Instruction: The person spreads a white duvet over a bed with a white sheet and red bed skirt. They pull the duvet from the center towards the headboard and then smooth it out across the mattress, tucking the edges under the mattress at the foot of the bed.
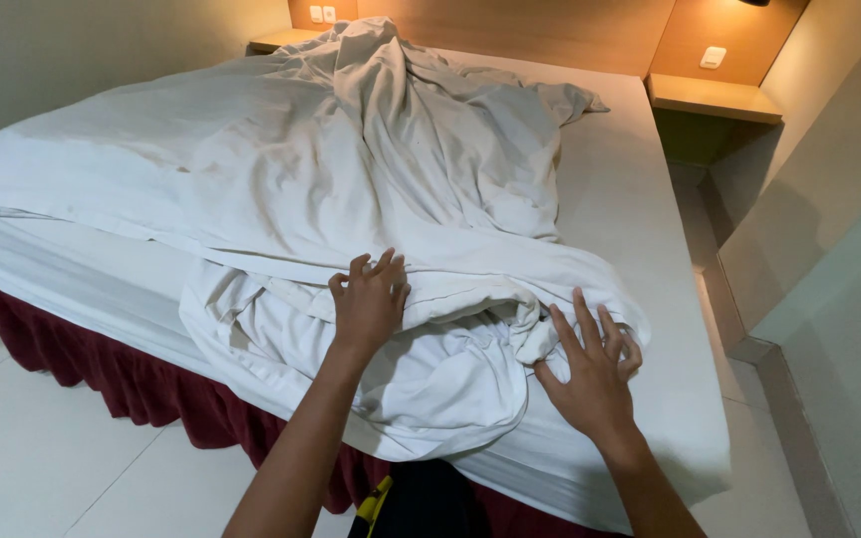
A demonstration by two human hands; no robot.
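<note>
Rumpled white sheet (371, 169) heaped along bed, near end bunched at mattress (650, 299) edge. Left hand (369, 299) fingers curled, pressing into fold; right hand (590, 374) spread wide on bunch – neither gripping yet. Better: pinch hem firmly, both hands well apart – lift evenly.

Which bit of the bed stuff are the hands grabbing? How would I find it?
Find the big bed with the dark red skirt. At its near edge, a white sheet is bunched into a rumpled bundle. The left hand and right hand press on it; unlike the flat mattress beside it, it is puffy and wrinkled.
</note>
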